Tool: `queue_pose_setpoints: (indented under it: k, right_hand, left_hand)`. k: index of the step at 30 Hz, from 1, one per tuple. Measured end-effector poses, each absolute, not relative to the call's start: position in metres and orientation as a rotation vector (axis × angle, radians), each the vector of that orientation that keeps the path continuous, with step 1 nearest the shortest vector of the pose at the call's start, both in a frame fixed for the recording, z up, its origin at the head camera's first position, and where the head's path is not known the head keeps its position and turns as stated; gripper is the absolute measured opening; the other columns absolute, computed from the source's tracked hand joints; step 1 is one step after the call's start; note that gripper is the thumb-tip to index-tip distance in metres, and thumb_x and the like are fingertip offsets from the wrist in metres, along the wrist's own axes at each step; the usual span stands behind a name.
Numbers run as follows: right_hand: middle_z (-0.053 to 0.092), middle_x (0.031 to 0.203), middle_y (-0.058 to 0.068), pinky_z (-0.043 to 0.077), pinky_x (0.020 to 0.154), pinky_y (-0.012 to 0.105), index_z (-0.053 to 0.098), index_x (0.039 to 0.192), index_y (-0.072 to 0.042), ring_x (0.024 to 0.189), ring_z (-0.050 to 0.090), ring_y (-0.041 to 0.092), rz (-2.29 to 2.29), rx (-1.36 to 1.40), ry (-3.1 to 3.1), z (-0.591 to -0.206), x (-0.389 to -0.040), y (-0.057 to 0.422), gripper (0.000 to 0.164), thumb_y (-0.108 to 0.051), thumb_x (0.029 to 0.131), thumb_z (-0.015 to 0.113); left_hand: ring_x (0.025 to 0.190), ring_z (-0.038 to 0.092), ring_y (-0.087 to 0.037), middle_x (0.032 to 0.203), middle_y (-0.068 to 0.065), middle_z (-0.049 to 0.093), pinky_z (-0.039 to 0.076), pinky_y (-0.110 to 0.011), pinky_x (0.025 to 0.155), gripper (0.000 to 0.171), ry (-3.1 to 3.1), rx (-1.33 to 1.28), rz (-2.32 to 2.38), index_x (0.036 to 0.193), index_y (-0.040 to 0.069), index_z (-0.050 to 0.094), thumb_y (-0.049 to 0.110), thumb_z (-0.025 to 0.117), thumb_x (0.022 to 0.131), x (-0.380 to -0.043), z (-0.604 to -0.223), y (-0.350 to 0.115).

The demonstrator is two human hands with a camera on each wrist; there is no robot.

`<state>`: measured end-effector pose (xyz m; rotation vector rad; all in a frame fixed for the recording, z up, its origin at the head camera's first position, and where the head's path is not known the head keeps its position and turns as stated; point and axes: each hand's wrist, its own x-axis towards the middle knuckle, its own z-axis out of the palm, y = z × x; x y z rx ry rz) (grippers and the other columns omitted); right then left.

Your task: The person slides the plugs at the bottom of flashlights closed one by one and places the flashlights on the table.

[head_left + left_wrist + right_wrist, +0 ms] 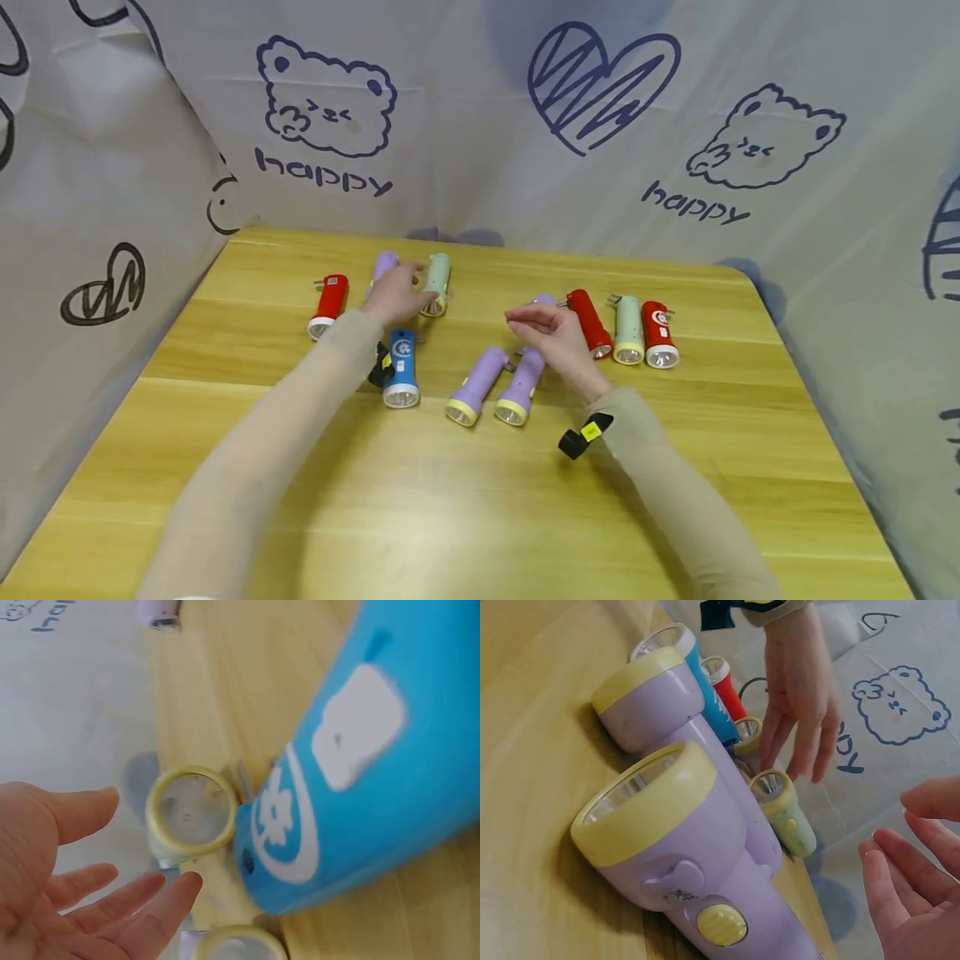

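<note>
My left hand (396, 297) hovers at the back left, fingers spread and relaxed, between a purple flashlight (386, 263) and a pale green flashlight (438, 271). The left wrist view shows this hand (112, 892) holding nothing, beside the green flashlight's round lens (189, 814). A blue flashlight (402, 367) lies under the left wrist. My right hand (558, 340), loosely bent and holding nothing, is raised over the table, partly covering another purple flashlight (544, 299). Two purple flashlights (480, 382) with yellow rims lie to its left, large in the right wrist view (697, 847).
A red flashlight (330, 304) lies at the far left. On the right, a red flashlight (589, 321), a green one (628, 329) and another red one (660, 333) sit side by side. Printed cloth (465, 125) hangs behind the wooden table (420, 500).
</note>
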<state>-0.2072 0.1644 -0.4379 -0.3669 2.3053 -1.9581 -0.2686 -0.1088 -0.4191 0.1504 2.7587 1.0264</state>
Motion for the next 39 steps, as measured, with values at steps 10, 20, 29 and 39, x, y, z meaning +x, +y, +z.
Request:
queue_pose_setpoints:
  k: [10,20,29,39]
  right_hand:
    - [0.068,0.124,0.028,0.057,0.093,0.022,0.067,0.120,0.005,0.110,0.070,0.023,-1.739,-0.471,2.515,-0.438,-0.204,0.167,0.028,-0.007,0.095,0.068]
    - [0.068,0.127,0.019,0.055,0.102,0.049,0.067,0.122,0.002,0.120,0.065,0.038,-1.426,-0.613,2.802,-0.436,-0.203,0.184,0.029,-0.007,0.095,0.067]
    - [0.061,0.136,0.021,0.053,0.102,0.053,0.061,0.130,0.000,0.127,0.058,0.039,-0.982,-0.687,3.011,-0.440,-0.202,0.202,0.039,-0.011,0.093,0.069]
    - [0.055,0.135,0.026,0.054,0.094,0.053,0.049,0.143,0.001,0.117,0.058,0.038,-0.641,-0.597,3.071,-0.439,-0.211,0.205,0.057,-0.019,0.093,0.068]
  left_hand:
    - [0.124,0.061,-0.039,0.144,-0.023,0.055,0.053,-0.050,0.104,0.051,2.790,0.364,1.177,0.148,0.003,0.044,0.020,0.056,0.102,-0.248,-0.405,-0.114]
    - [0.121,0.064,-0.034,0.141,-0.017,0.060,0.053,-0.048,0.104,0.045,2.905,0.673,1.034,0.144,0.004,0.051,0.016,0.058,0.101,-0.213,-0.398,-0.112]
    - [0.127,0.060,-0.033,0.142,-0.014,0.059,0.052,-0.049,0.106,0.044,3.013,0.806,0.702,0.142,0.008,0.054,0.021,0.060,0.101,-0.185,-0.409,-0.115]
    - [0.121,0.063,-0.034,0.139,-0.015,0.061,0.054,-0.049,0.102,0.043,3.093,0.978,0.560,0.140,0.006,0.056,0.017,0.062,0.099,-0.171,-0.419,-0.114]
